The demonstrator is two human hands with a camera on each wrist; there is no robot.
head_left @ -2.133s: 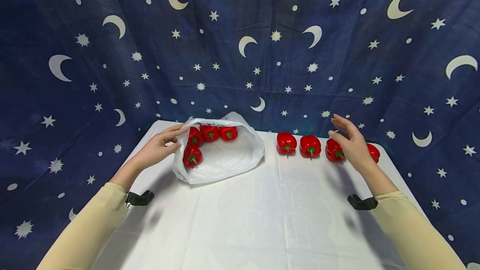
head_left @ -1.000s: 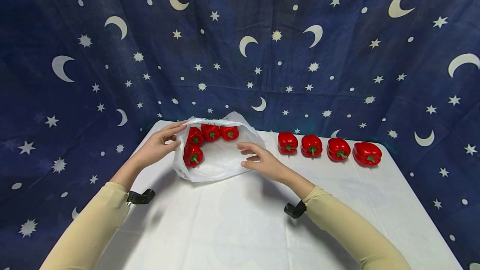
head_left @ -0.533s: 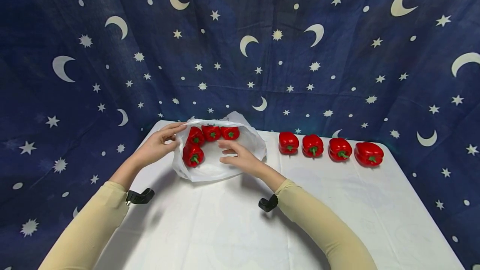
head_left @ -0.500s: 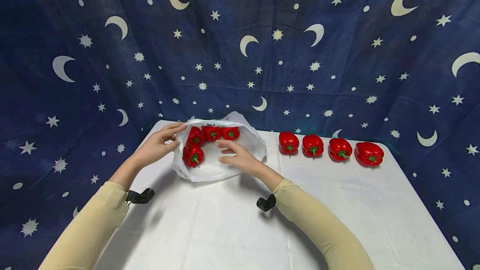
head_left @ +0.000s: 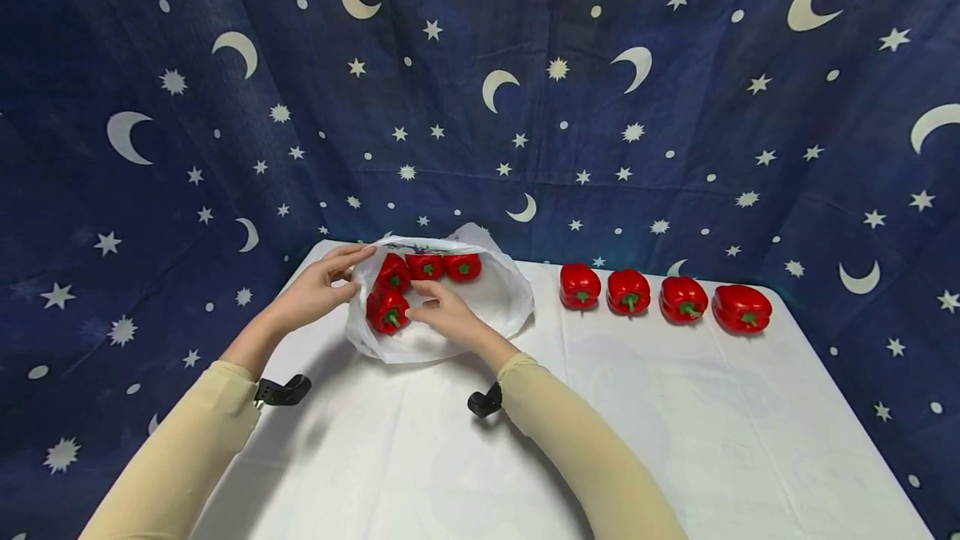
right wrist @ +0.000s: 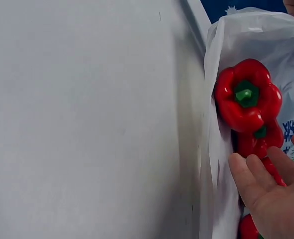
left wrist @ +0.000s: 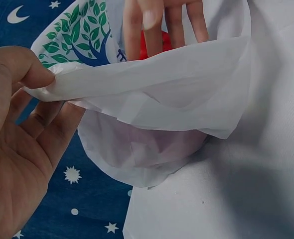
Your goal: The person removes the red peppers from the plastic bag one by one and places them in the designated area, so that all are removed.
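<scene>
A white plastic bag (head_left: 516, 307) lies on its side with its mouth facing me. My left hand (head_left: 318, 290) pinches the left edge of that mouth between thumb and fingers, as the left wrist view also shows. Several red bell peppers sit inside along the left and back: a front one (head_left: 387, 310), one behind it (head_left: 393, 272) and others at the back (head_left: 462, 267). My right hand (head_left: 447, 315) reaches into the mouth with fingers spread and holds nothing; its fingertips are right beside the front pepper. In the right wrist view, peppers (right wrist: 247, 94) show just past the fingers.
Several more red bell peppers stand in a row at the back right of the white-covered table (head_left: 450, 457), from the nearest to the bag (head_left: 580, 287) to the far right one (head_left: 741, 308). A dark blue curtain (head_left: 450, 107) with moons and stars hangs behind.
My right hand has moved left from over the pepper row into the bag's mouth, up to the front pepper. My left hand has kept its place on the bag's edge.
</scene>
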